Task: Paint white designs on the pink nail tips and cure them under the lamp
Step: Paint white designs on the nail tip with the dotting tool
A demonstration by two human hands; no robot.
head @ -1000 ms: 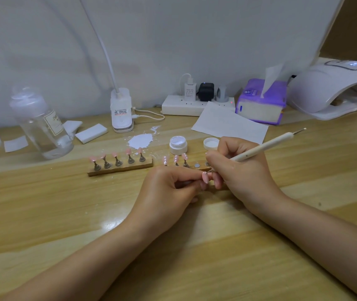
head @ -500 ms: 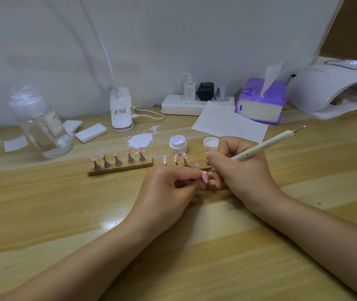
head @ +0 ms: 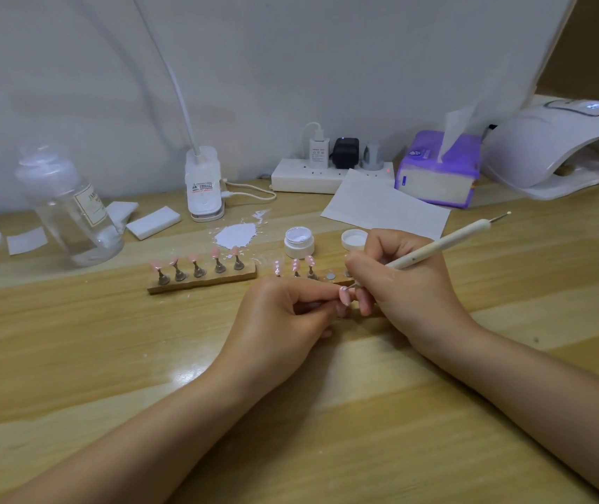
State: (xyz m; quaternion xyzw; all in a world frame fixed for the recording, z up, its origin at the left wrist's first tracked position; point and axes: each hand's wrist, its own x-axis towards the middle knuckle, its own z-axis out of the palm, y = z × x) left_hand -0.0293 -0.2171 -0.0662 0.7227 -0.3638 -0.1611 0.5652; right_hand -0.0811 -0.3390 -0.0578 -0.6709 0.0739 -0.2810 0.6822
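Pink, and pinched on its little metal stand between the fingertips of my left hand [head: 283, 314], the nail tip [head: 344, 296] I am working on sits just in front of the right-hand wooden holder [head: 334, 278]. My left grip is narrow and closed around that stand. My right hand [head: 403, 285] holds the dotting pen [head: 436, 247] as one holds a pencil, fingers curled round its white shaft, the lower point down at the tip's surface; whether it actually touches I cannot tell.

By my reckoning I am somewhere in the first half. Three tips [head: 295, 265] standing on the right holder already carry white dots. Two metal discs beside them look bare, one of them surely the seat of the tip in my hand. The five tips on the left holder [head: 201, 280] show plain pink as far as I can make out, so those seem yet to be painted.

White gel waits in the open jar [head: 299, 241], its lid [head: 354, 238] lying beside it, both just behind the holders on the worktop [head: 108, 358]. The curing lamp [head: 560, 147] stands well apart at the far right, a light showing on its top; what lies inside I cannot make out. Judging from that, all the curing remains, along with more than half the painting.
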